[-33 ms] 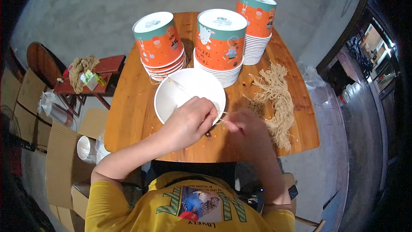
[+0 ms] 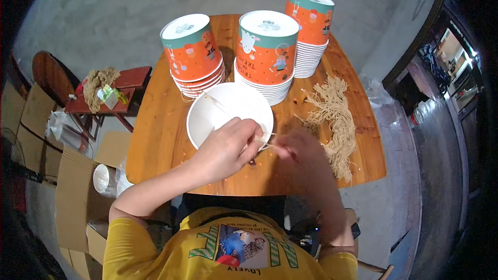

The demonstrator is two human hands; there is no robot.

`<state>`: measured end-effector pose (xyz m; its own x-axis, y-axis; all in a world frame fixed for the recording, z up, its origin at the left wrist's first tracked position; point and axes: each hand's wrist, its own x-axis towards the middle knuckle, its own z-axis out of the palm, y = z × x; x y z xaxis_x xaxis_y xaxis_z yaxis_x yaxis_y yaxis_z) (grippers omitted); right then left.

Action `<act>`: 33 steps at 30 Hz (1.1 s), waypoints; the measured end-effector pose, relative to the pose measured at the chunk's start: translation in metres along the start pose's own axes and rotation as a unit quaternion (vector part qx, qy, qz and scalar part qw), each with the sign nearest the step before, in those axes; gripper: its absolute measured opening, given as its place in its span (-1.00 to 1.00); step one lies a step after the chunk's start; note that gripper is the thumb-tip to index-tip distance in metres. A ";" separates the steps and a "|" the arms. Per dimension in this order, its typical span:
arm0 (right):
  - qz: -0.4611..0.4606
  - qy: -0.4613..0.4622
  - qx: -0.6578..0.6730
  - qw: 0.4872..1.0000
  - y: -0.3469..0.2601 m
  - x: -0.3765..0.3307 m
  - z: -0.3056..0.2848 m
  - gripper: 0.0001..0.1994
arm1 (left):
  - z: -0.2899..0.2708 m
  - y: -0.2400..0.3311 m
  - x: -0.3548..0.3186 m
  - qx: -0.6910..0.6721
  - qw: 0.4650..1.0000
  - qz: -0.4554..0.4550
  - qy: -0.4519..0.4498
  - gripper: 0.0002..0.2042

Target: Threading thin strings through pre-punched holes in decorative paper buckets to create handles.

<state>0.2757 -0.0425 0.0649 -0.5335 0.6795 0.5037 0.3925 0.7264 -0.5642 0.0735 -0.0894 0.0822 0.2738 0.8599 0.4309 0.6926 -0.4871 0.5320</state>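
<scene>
A white paper bucket (image 2: 223,105) tilts on the wooden table, its open mouth facing me. My left hand (image 2: 232,144) is closed at the bucket's near right rim, pinching a thin beige cord (image 2: 268,145). Just right of the rim, my right hand (image 2: 303,153) pinches the same cord; motion blurs part of it. Some cord also shows inside the bucket near its far left rim. A bundle of beige cords (image 2: 340,135) lies to the right of my right hand.
Upside-down orange and green buckets stand in stacks: left (image 2: 192,46), middle (image 2: 267,54) and far right (image 2: 311,21). The wooden table (image 2: 161,145) has a curved edge. A red bench (image 2: 132,80) with more cord, and cardboard (image 2: 72,197), are at the left.
My right hand has shifted slightly, and the cord between my hands sits a little differently. My left hand and the bucket have barely moved.
</scene>
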 end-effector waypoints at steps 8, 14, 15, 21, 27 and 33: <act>-0.116 -0.004 -0.076 0.990 -0.003 0.036 -0.018 -0.89 | -0.026 -0.004 -0.032 0.087 0.990 0.081 -0.072 -0.85; -0.133 -0.115 0.001 0.984 -0.002 0.061 0.026 -0.94 | -0.048 -0.018 -0.039 0.130 0.983 0.113 -0.058 -0.89; -0.135 -0.117 0.002 0.984 -0.004 0.061 0.030 -0.94 | -0.046 -0.022 -0.040 0.103 0.989 0.093 -0.052 -0.90; -0.074 -0.150 0.071 0.983 -0.012 0.063 0.043 -0.90 | -0.030 -0.017 -0.027 0.076 0.995 -0.065 -0.001 -0.86; -0.089 -0.126 0.015 0.988 -0.010 0.063 0.045 -0.92 | -0.014 -0.025 -0.018 0.119 0.989 -0.075 0.039 -0.90; -0.031 -0.151 -0.078 0.985 -0.010 0.064 0.041 -0.90 | -0.020 -0.023 -0.020 0.061 0.991 -0.120 -0.014 -0.90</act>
<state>0.2069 -0.0106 0.0766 -0.7497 0.5888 0.3021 0.4504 0.7884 -0.4190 0.0392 -0.0984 0.0760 0.1086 0.9531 0.2824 0.8144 -0.2482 0.5246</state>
